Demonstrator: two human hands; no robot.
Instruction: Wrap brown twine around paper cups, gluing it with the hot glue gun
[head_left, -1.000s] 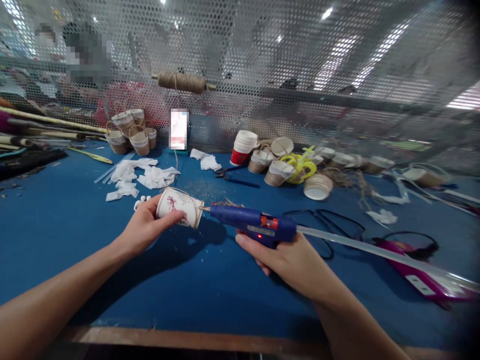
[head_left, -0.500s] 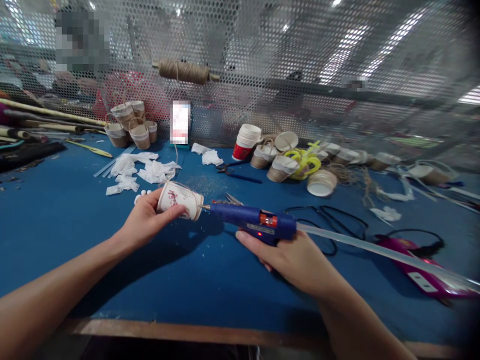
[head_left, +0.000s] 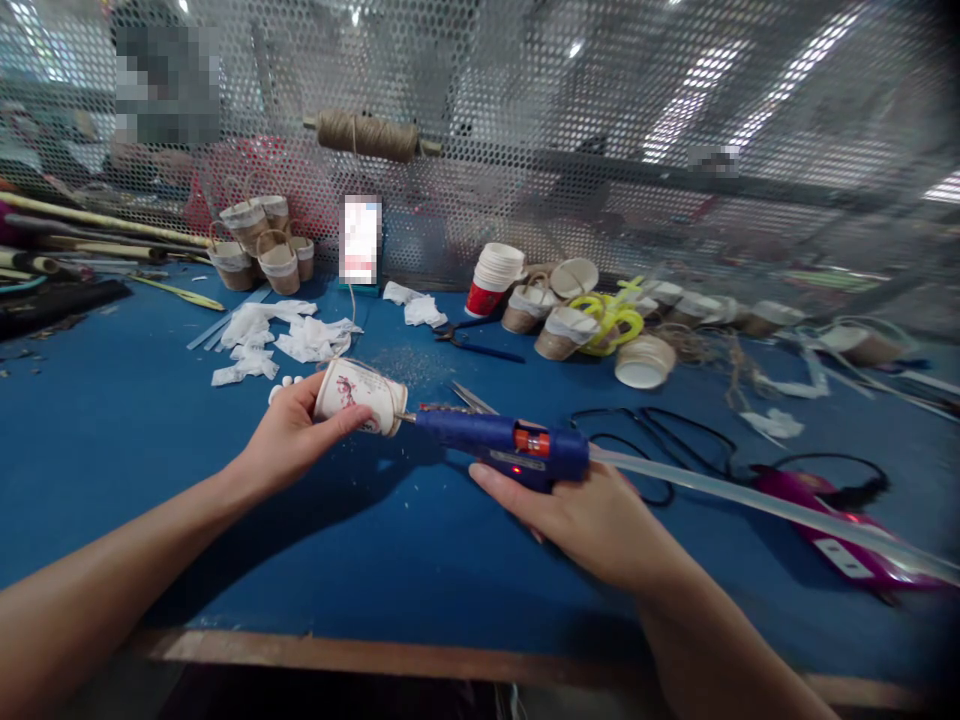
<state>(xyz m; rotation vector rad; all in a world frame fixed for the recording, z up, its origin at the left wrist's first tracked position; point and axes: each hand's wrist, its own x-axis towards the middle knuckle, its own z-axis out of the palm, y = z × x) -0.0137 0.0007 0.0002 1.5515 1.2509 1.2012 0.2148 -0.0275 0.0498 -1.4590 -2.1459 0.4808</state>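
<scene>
My left hand (head_left: 296, 435) is closed around a white printed paper cup (head_left: 358, 392), which lies on its side in the air with its end facing right. A strand of twine runs along the cup and back to the wall spool. In my right hand (head_left: 577, 515) is a blue hot glue gun (head_left: 499, 440), its red light lit. The metal nozzle meets the cup at its right end. A long clear glue stick (head_left: 712, 490) sticks out of the gun's back. Scissors (head_left: 471, 397) lie behind the gun, partly hidden by it.
A twine spool (head_left: 367, 135) hangs on the perforated screen. White fabric scraps (head_left: 315, 340), pliers (head_left: 480, 345), stacked paper cups (head_left: 495, 280), twine-wrapped baskets (head_left: 279, 268) and yellow tubing (head_left: 611, 325) lie farther back. A magenta power strip (head_left: 832, 530) sits right. A person is behind the screen.
The glue gun has shifted very slightly left, its nozzle staying at the cup's right end. The cup and my left hand hold nearly the same place.
</scene>
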